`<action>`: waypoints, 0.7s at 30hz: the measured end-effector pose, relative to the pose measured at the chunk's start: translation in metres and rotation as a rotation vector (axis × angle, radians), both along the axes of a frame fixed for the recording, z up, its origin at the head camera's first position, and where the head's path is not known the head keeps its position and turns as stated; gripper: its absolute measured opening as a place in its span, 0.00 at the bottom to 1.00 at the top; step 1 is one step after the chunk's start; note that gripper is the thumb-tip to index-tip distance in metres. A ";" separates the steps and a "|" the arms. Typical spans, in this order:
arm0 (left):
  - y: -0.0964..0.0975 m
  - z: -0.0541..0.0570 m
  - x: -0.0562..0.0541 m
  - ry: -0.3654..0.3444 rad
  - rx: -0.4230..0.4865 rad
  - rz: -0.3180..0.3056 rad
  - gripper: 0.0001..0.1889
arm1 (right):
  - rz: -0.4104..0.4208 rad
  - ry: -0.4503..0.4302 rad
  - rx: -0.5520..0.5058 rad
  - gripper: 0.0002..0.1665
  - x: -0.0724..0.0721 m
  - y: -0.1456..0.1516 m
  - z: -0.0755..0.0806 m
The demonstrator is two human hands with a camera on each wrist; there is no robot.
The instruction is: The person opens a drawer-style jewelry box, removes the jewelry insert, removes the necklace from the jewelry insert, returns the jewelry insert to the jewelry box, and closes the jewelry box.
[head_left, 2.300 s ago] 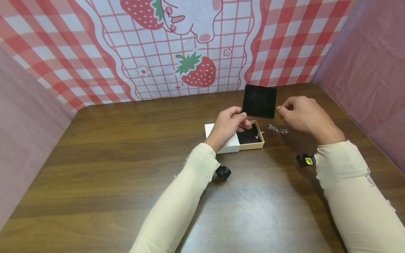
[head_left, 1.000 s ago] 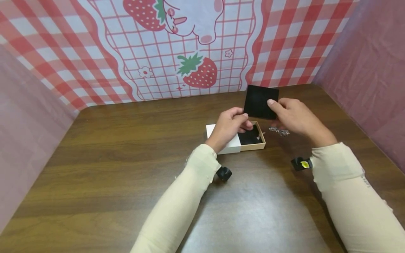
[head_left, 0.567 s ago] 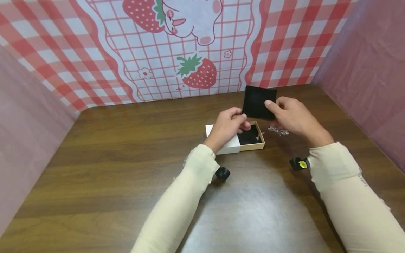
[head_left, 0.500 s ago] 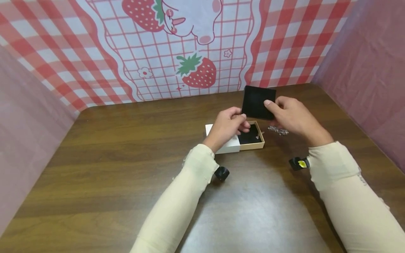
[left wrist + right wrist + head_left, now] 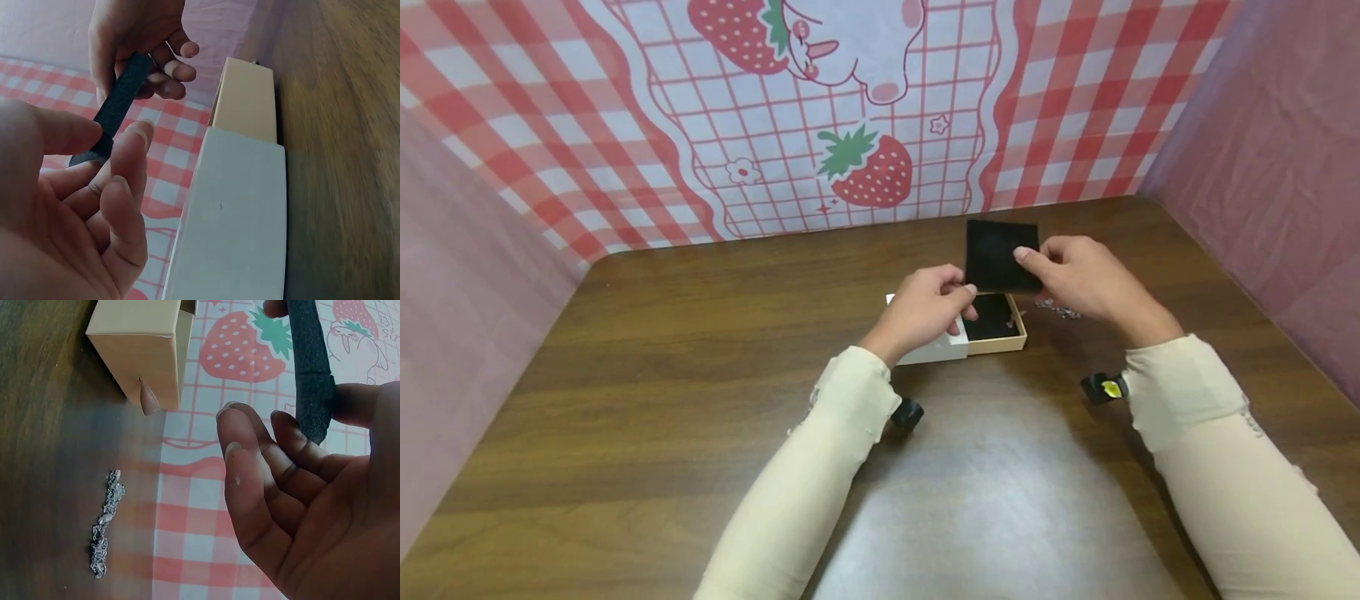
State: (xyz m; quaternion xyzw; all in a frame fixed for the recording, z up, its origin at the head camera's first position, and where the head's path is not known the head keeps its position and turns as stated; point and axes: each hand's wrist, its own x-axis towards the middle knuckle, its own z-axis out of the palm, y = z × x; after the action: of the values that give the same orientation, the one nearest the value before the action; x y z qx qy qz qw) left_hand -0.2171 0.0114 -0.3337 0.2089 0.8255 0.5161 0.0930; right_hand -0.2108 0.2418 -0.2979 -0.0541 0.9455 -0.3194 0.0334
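A square black foam pad (image 5: 992, 254) is held up over the box, tilted toward the head camera. My left hand (image 5: 921, 307) pinches its lower left corner between thumb and finger. On the other side my right hand (image 5: 1086, 275) grips the right edge, thumb across the face. Both wrist views show the pad edge-on, with the other fingers loosely bent. Below lies a box with a white sleeve (image 5: 936, 350) and a tan drawer (image 5: 997, 344) pulled partly out to the right. The drawer's inside is black. A silver chain (image 5: 106, 525) lies on the table right of the drawer.
The brown wooden table (image 5: 700, 375) reaches to a strawberry-patterned cloth (image 5: 865, 167) at the back. Pink cloth (image 5: 1270, 167) hangs on both sides. A small tan pull tab (image 5: 149, 399) sticks out of the drawer's end.
My right hand has come in from the right and taken hold of the pad's right edge. Both hands have then lowered the pad slightly and shifted it left, nearer the drawer.
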 end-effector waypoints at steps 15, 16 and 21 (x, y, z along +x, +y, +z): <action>-0.018 -0.005 0.000 0.068 -0.087 -0.047 0.13 | 0.032 -0.001 -0.039 0.36 -0.003 -0.001 -0.007; -0.019 -0.005 -0.001 0.072 -0.086 -0.051 0.14 | 0.030 0.001 -0.032 0.37 -0.003 0.001 -0.007; -0.028 -0.002 -0.005 0.069 -0.077 -0.031 0.16 | 0.026 0.019 0.019 0.37 -0.004 0.005 -0.006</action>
State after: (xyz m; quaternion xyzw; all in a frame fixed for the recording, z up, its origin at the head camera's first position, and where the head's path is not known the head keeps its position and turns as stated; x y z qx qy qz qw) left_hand -0.2221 -0.0170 -0.3356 0.2357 0.8440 0.4750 0.0804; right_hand -0.2153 0.2472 -0.3038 -0.0692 0.9480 -0.3093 0.0292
